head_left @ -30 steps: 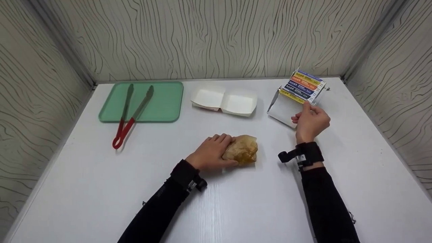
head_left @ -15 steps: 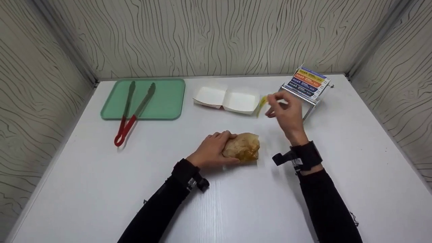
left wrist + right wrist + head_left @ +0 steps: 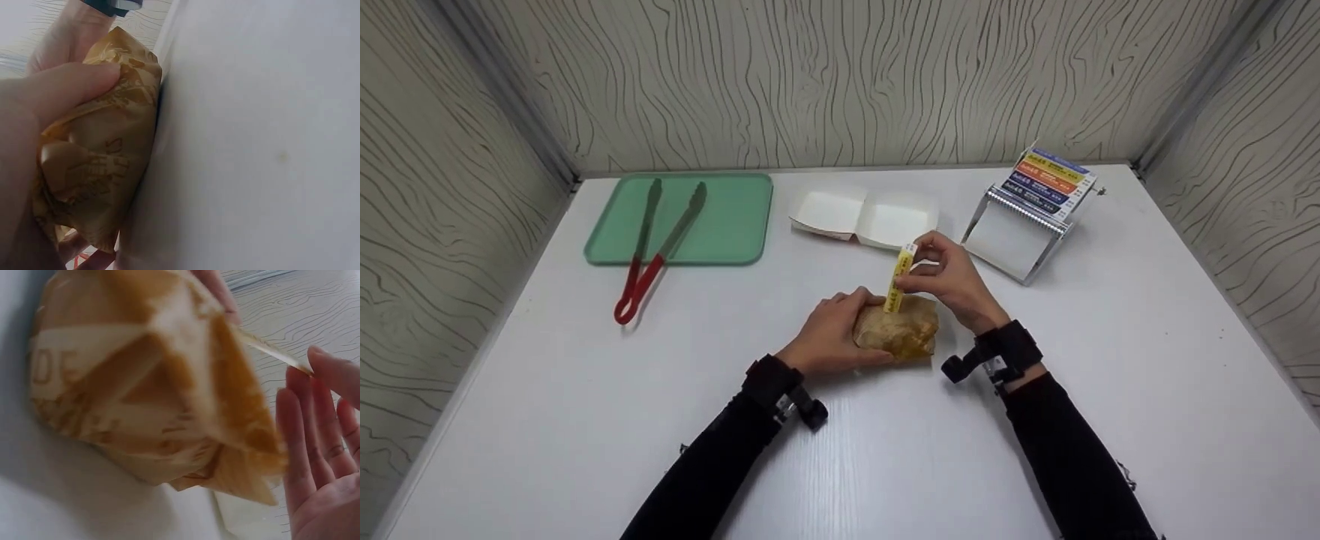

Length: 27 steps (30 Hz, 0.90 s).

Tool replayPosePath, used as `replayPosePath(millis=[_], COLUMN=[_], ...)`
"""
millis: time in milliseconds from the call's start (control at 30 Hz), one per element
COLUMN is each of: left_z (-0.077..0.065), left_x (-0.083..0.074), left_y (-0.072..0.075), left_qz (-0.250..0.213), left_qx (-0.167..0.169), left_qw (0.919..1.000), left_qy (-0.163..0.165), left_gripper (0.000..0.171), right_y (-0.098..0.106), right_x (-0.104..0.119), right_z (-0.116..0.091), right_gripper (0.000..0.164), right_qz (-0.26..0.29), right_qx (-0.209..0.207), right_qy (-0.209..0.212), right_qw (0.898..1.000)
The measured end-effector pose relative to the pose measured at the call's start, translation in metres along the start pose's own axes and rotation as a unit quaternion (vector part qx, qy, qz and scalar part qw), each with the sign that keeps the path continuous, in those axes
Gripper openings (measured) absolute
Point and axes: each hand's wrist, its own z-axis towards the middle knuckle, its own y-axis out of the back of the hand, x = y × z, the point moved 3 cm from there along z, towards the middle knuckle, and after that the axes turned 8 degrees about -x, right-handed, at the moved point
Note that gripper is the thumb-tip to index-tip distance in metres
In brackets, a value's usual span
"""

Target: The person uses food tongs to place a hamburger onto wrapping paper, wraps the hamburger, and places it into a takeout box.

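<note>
A bundle in translucent brown printed wrapping paper (image 3: 913, 336) lies on the white table, in front of the open box. Its left side is gripped by my left hand (image 3: 826, 335), the thumb along the near side, as the left wrist view shows on the paper (image 3: 107, 152). My right hand (image 3: 958, 285) pinches a narrow yellow label (image 3: 901, 274) by its upper part, between thumb and fingertip. The label's lower end overlaps the bundle's top. In the right wrist view the label (image 3: 275, 352) is seen edge-on, reaching from the fingers to the wrapping.
Behind the hands stands an open white paper box (image 3: 896, 221). A metal label dispenser (image 3: 1024, 232) with rows of coloured labels (image 3: 1050, 180) is at the back right. On the left, red-handled tongs (image 3: 641, 289) lie partly on a green tray (image 3: 727, 225).
My right hand has pulled the yellow label off the dispenser and carried it left and down to the bundle. My left hand has kept its grip on the bundle.
</note>
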Motion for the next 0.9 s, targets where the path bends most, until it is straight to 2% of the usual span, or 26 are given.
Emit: replayPosePath(millis=[267,600,733,900], left_z=[-0.002,-0.004,-0.005,-0.005], left_x=[0.0,-0.002,-0.003,-0.005], left_y=[0.0,0.001,0.0,-0.002], left_qz=[-0.02,-0.023,-0.009,0.018], left_qx=[-0.006,-0.008,-0.002,0.009], left_qw=[0.9995,0.9997,0.9999,0.9996], left_qy=[0.021,-0.002,-0.008,-0.019], left_gripper=[0.077,0.078,0.079,0.081], right_y=[-0.004,-0.005,-0.004,-0.001], right_x=[-0.013,-0.021,-0.026,-0.031], right_z=[0.009,0.01,0.01,0.007], right_gripper=[0.053,0.054,0.052,0.057], right_qz=[-0.068,-0.102,-0.107,-0.129], right_qx=[0.009,0.047,0.05,0.057], right_qy=[0.017,0.051,0.03,-0.013], right_qw=[0.998,0.992,0.993,0.99])
